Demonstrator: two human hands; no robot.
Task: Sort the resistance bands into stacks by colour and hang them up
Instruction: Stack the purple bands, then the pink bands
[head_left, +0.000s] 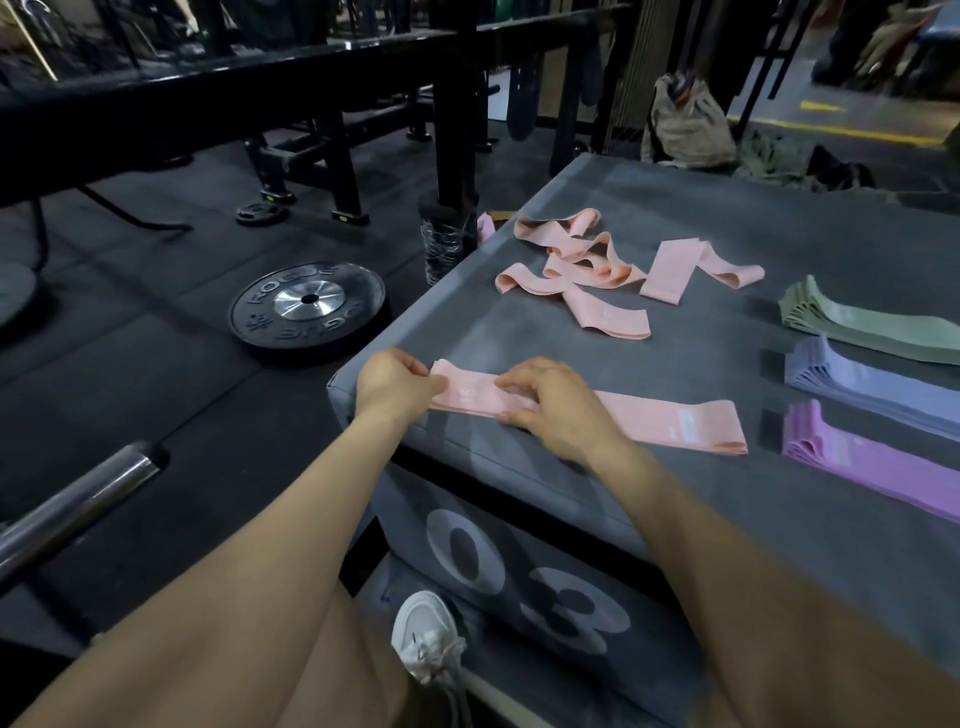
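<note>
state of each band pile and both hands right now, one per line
flat pink stack: laid out flat, gripped at its left end
loose pink bands: tangled, unsorted
green stack: neat, lying flat
blue stack: neat, lying flat
purple stack: neat, lying flat
left hand: pinching the flat pink stack's end
right hand: gripping the same stack
foam box: holds all the bands, none hung

grey box (675, 509), pink bands (587, 270), colour stacks (872, 384)

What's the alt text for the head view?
Both hands, left hand and right hand, pinch a flat stack of pink fabric resistance bands on a grey padded box. Loose pink bands lie beyond; green, blue and purple stacks sit right.
</note>
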